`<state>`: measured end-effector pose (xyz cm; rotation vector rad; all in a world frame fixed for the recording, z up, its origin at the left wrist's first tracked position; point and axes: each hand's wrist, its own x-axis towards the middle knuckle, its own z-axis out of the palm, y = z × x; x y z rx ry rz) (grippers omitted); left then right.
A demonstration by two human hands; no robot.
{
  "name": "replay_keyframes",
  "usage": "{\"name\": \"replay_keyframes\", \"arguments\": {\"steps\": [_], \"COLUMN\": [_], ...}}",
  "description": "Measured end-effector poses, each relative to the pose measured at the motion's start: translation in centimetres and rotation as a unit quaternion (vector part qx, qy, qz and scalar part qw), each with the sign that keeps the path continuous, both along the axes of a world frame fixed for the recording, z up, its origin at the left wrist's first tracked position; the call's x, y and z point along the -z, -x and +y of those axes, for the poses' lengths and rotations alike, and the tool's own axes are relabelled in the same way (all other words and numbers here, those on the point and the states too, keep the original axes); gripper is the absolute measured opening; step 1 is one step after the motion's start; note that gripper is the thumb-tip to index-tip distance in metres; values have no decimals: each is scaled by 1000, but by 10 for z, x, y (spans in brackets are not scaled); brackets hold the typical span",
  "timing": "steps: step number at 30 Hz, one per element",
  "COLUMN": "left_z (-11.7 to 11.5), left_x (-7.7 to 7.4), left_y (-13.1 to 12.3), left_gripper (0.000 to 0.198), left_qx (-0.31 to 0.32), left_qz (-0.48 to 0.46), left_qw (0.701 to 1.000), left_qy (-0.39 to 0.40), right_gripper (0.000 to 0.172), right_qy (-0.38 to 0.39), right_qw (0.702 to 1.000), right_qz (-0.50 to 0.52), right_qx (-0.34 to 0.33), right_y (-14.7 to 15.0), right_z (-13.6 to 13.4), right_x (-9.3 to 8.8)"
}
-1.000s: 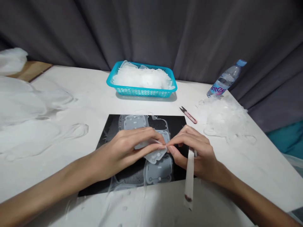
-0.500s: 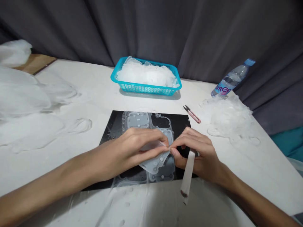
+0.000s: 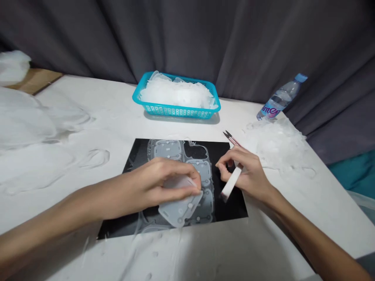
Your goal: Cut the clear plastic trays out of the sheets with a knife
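Note:
My left hand [image 3: 164,183] is closed on a translucent silicone pad [image 3: 179,208], lifting it off a sheet of the same moulded pads [image 3: 202,171] that lies on a black mat [image 3: 234,203]. My right hand [image 3: 249,173] hovers over the mat's right side, fingers curled round a white stick tool [image 3: 231,184] with a dark tip, thumb and forefinger pinched together. The two hands are apart.
A turquoise basket [image 3: 175,111] full of translucent pieces stands at the back. Pink thread snips [image 3: 231,138] lie right of the mat, beside a heap of clear trimmings [image 3: 278,144] and a water bottle [image 3: 278,99]. White plastic sheets [image 3: 35,128] cover the table's left.
The hands have parted: my right hand drew away to the right with the stick, while my left hand pulled the pad free and lower on the mat.

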<state>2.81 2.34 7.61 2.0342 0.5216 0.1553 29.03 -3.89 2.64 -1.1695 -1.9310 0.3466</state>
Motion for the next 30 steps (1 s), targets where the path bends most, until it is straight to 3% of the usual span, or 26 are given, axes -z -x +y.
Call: {"name": "replay_keyframes", "arguments": {"steps": [6,14,19,25,28,30], "left_z": [6,3,0,3,13,18], "left_x": [2,2,7,18,28,36], "left_y": [1,1,-4,-1,12,23], "left_gripper": [17,15,15,25,33,37], "left_qx": [-13,-11,-30,-110,-144,-161], "left_qz": [-36,-66,-59,9,33,51], "left_qw": [999,997,997,990,975,961], "left_qy": [-18,-28,-36,-91,-165,-218], "right_gripper": [14,15,5,6,11,11], "right_qy": [59,69,72,70,52,12], "right_qw": [992,984,986,996,988,962], "right_qz": [61,85,76,58,63,71], "right_qx": [-95,-137,-130,-17,131,265], "right_y": [15,17,19,-2,-40,-77], "right_z": [-14,-18,-18,-5,6,12], "right_x": [-12,-16,-15,-27,-40,-47]}}
